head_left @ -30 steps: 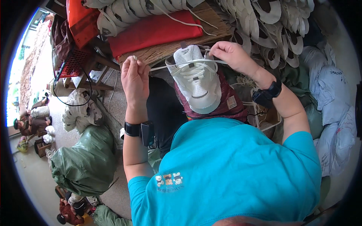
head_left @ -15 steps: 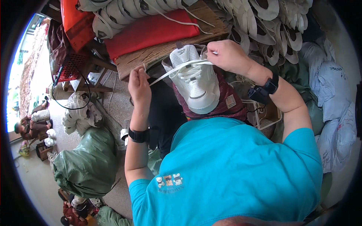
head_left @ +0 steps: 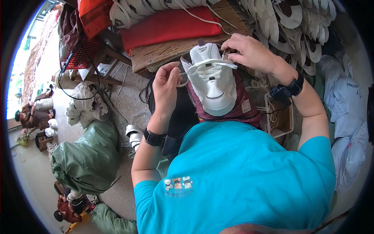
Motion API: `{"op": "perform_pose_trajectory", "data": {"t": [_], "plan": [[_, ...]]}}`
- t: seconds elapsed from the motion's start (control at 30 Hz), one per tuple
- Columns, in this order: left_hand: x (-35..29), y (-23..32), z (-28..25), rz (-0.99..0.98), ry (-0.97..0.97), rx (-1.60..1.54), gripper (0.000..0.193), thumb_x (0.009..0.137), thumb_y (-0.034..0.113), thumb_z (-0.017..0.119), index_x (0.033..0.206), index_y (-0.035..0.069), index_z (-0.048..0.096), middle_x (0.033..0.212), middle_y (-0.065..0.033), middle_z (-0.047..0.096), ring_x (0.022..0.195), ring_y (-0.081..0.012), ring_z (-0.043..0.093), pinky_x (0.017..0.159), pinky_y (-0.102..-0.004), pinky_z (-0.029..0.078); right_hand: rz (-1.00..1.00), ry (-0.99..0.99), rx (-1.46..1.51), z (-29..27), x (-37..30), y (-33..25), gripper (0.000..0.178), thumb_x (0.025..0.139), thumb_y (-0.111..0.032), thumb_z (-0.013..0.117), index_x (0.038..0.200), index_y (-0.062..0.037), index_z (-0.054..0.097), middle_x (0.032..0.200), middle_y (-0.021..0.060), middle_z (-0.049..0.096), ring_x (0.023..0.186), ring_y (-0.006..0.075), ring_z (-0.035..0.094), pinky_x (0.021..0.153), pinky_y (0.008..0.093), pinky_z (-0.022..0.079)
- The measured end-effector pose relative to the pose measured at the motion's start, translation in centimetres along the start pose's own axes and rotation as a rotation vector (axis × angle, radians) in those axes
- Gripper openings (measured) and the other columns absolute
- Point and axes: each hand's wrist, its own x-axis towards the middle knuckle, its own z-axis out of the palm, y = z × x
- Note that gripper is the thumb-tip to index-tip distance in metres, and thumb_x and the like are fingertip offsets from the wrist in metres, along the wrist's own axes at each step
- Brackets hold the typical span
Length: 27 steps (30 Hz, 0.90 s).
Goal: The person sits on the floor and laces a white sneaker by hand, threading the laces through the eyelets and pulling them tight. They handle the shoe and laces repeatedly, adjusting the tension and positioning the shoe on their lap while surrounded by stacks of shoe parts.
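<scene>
A white shoe upper [head_left: 214, 95] rests over my lap on a dark red quilted cloth [head_left: 247, 107], its tongue pointing away from me. White shoelace [head_left: 208, 64] zigzags up its front, with a loose stretch lying across the base of the tongue. My left hand [head_left: 166, 84] is closed at the shoe's left side, pinching the lace, which curls between thumb and fingers. At the right collar edge, my right hand [head_left: 251, 54] has thumb and fingertips pressed together by the lace; exactly what lies under those fingertips is partly hidden.
Ahead stands a wooden bench [head_left: 156, 56] bearing red cloth [head_left: 167, 33] and a row of white shoe uppers [head_left: 146, 13]. More uppers [head_left: 290, 23] hang at the far right. A green sack [head_left: 87, 156] lies left, white sacks [head_left: 346, 105] right. Other people [head_left: 37, 111] sit far left.
The lace, stretched taut between my hands before, now lies slacker and curls at the left. My left hand has come closer to the shoe; my right hand has shifted onto the collar edge.
</scene>
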Motion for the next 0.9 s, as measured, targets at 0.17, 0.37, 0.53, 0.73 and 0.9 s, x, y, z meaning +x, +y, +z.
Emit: {"op": "perform_pose_trajectory", "data": {"t": [0.17, 0.37, 0.53, 0.73, 0.9], "plan": [[0.3, 0.6, 0.2, 0.037, 0.060, -0.051, 0.027, 0.096, 0.006, 0.062, 0.122, -0.003, 0.057, 0.095, -0.0029, 0.064, 0.085, -0.0097, 0.062, 0.082, -0.0242, 0.051, 0.099, -0.169, 0.229, -0.9, 1.0, 1.2, 0.022, 0.082, -0.017, 0.069, 0.099, -0.0042, 0.067, 0.092, 0.0104, 0.059, 0.085, 0.0228, 0.061, 0.074, 0.0339, 0.049], [0.0, 0.0, -0.1, -0.094, 0.051, 0.001, 0.028, 0.095, 0.006, 0.064, 0.120, -0.006, 0.059, 0.100, -0.0080, 0.068, 0.089, -0.0128, 0.066, 0.087, -0.0262, 0.052, 0.200, -0.377, 0.219, -1.4, 3.2, 1.5, 0.026, 0.087, -0.028, 0.067, 0.091, -0.0027, 0.065, 0.095, 0.0074, 0.056, 0.083, 0.0172, 0.057, 0.071, 0.0295, 0.046], [0.1, -0.3, -0.2, -0.081, 0.002, 0.040, 0.021, 0.096, 0.008, 0.063, 0.112, -0.006, 0.064, 0.092, -0.0065, 0.067, 0.082, -0.0107, 0.063, 0.079, -0.0239, 0.051, 0.262, -0.516, 0.143, -1.2, 5.2, 1.2, 0.030, 0.085, -0.030, 0.066, 0.083, -0.0003, 0.066, 0.080, 0.0058, 0.061, 0.073, 0.0140, 0.056, 0.066, 0.0292, 0.045], [0.4, 0.1, 0.1, -0.052, 0.036, 0.135, 0.018, 0.097, 0.012, 0.065, 0.105, -0.004, 0.065, 0.085, -0.0028, 0.065, 0.072, -0.0071, 0.056, 0.068, -0.0210, 0.046, 0.541, -0.359, 0.515, 0.6, 5.2, 1.8, 0.019, 0.083, -0.023, 0.069, 0.082, -0.0041, 0.069, 0.072, -0.0025, 0.060, 0.065, 0.0082, 0.050, 0.060, 0.0256, 0.040], [1.1, -1.5, -0.1, -0.006, 0.031, 0.156, 0.016, 0.096, 0.012, 0.066, 0.101, -0.003, 0.064, 0.085, -0.0013, 0.064, 0.071, -0.0066, 0.054, 0.065, -0.0207, 0.045, 0.454, 0.008, 0.886, -0.8, 6.2, 0.3, 0.018, 0.094, -0.022, 0.066, 0.099, -0.0054, 0.069, 0.085, -0.0043, 0.064, 0.075, 0.0032, 0.055, 0.068, 0.0192, 0.043]]}}
